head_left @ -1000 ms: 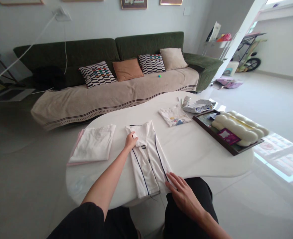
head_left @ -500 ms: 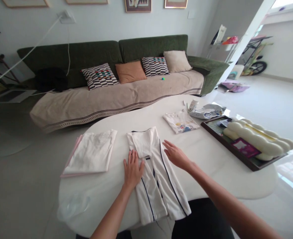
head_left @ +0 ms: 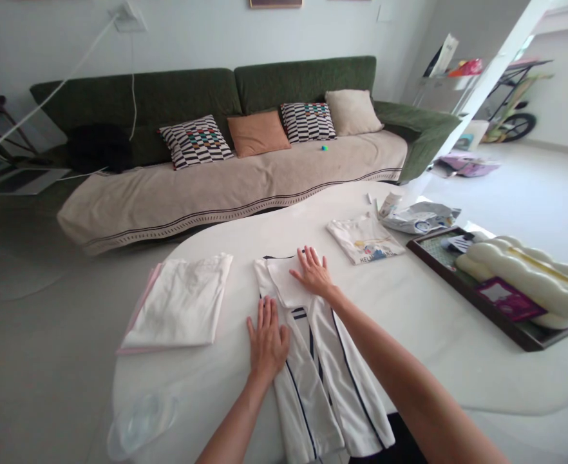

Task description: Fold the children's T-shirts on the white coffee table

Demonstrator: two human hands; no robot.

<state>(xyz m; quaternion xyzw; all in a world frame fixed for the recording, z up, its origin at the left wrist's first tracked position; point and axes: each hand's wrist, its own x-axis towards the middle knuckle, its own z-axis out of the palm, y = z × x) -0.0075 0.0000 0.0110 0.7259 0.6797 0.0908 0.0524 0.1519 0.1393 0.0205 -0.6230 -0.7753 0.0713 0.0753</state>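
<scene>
A white garment with dark piping [head_left: 320, 367] lies folded lengthwise on the white table [head_left: 409, 309], running from the middle to the near edge. My left hand [head_left: 267, 338] rests flat and open on its left side, fingers together and pointing away. My right hand [head_left: 313, 274] lies flat and open on the garment's far end, fingers spread. Neither hand grips anything.
A folded white and pink stack [head_left: 178, 303] lies to the left, a small folded printed shirt [head_left: 364, 238] at the far right. A dark tray [head_left: 462, 283] with a cream puffy object [head_left: 530, 274] stands at the right. A crumpled packet [head_left: 419, 216] sits beyond. A green sofa [head_left: 216, 129] lies behind.
My right hand moved from the garment's near right edge to its far end. My left hand slid back from the collar to the garment's left middle. The view shifted closer.
</scene>
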